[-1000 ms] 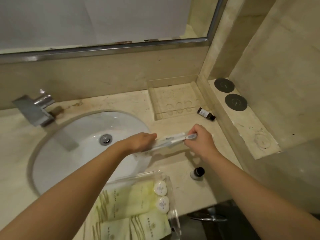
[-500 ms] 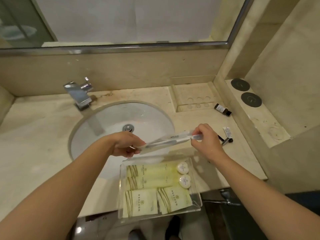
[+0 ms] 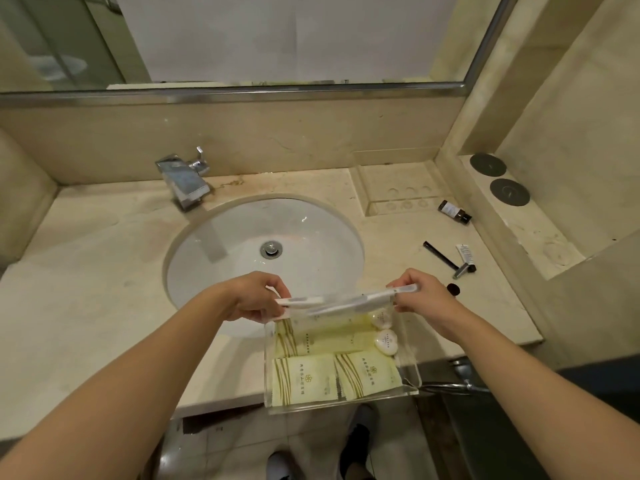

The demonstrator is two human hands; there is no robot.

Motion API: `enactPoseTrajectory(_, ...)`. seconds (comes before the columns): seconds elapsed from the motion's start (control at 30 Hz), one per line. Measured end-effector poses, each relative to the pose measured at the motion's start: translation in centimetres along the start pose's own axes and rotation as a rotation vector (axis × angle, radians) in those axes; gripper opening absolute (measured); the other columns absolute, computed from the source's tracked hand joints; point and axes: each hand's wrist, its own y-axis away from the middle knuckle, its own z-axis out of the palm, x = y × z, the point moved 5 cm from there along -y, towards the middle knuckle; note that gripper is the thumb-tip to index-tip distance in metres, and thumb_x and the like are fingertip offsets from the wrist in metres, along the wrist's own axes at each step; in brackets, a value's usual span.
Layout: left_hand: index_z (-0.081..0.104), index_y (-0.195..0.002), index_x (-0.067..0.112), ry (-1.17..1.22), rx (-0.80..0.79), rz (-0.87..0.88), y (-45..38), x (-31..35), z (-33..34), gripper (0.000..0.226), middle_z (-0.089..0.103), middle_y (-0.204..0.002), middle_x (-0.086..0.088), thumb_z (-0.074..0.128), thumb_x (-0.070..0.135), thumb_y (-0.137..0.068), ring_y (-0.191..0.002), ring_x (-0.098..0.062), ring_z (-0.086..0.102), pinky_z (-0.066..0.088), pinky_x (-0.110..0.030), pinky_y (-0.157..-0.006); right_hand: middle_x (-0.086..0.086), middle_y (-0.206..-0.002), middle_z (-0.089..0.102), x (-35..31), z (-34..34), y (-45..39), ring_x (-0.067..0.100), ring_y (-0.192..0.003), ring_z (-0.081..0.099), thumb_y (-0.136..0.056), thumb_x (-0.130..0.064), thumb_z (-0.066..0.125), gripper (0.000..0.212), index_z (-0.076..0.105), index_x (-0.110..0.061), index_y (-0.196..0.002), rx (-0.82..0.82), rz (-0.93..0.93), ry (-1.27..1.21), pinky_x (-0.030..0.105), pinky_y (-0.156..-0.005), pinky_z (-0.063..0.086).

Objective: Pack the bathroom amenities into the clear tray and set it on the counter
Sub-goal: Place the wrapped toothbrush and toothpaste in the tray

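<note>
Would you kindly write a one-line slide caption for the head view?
Both hands, left hand and right hand, hold a wrapped toothbrush over the clear tray of amenity packets at the counter edge.

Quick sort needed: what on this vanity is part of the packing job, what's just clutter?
Job:
- clear tray, sachets and round soaps inside
- wrapped toothbrush packet, held over it by left hand and right hand
- brown bottle, razor, small tube, still loose on the counter

Lying about:
- tap
- sink
- two dark discs

The pale green packets [image 3: 332,375] in the tray [image 3: 412,379] carry printed characters and a logo, too small to read.
</note>
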Motion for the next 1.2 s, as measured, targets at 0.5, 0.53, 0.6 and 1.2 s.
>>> enactPoseTrajectory(0.5, 0.070, -0.101, 0.015, -0.604, 0.284, 0.248, -1.0, -0.7, 1.8, 0.016, 0.066, -0.098, 0.000, 0.063, 0.021, -0.089, -0.086, -0.014, 0.058, 0.045, -0.024, -0.076, 0.013, -0.096, 0.066, 2.3, 1.4, -0.1, 0.033, -0.102, 0.062, -0.076, -0.004, 0.065, 0.012, 0.058, -0.011, -0.083, 0.101, 0.129, 0.027, 0.049, -0.094, 0.052)
enactPoseTrajectory(0.53, 0.071, -0.103, 0.017, -0.661, 0.323, 0.272, -1.0, -0.6, 1.9, 0.017, 0.064, -0.101, 0.000, 0.062, 0.024, -0.090, -0.090, -0.015, 0.057, 0.047, -0.027, -0.079, 0.013, -0.095, 0.065, 2.2, 1.4, -0.1, 0.032, -0.101, 0.062, -0.077, -0.005, 0.064, 0.011, 0.058, -0.010, -0.085, 0.110, 0.133, 0.040, 0.049, -0.094, 0.051)
enactPoseTrajectory(0.6, 0.071, -0.102, 0.020, -0.743, 0.395, 0.307, -0.9, -0.5, 2.0, 0.018, 0.060, -0.101, -0.001, 0.061, 0.027, -0.091, -0.095, -0.018, 0.057, 0.050, -0.034, -0.083, 0.013, -0.095, 0.066, 1.9, 1.5, -0.2, 0.027, -0.092, 0.063, -0.081, -0.007, 0.063, 0.013, 0.058, -0.005, -0.093, 0.117, 0.140, 0.075, 0.044, -0.090, 0.053)
enactPoseTrajectory(1.2, 0.060, -0.097, 0.018, -0.751, 0.566, 0.334, -1.2, -1.5, 2.6, 0.021, 0.045, -0.095, 0.003, 0.064, 0.035, -0.087, -0.091, -0.017, 0.045, 0.038, -0.028, -0.070, 0.005, -0.073, 0.058, 3.8, 1.2, 1.1, 0.013, -0.055, 0.040, -0.088, -0.006, 0.065, 0.005, 0.063, -0.010, -0.086, -0.069, 0.219, -0.147, 0.020, -0.045, 0.034)
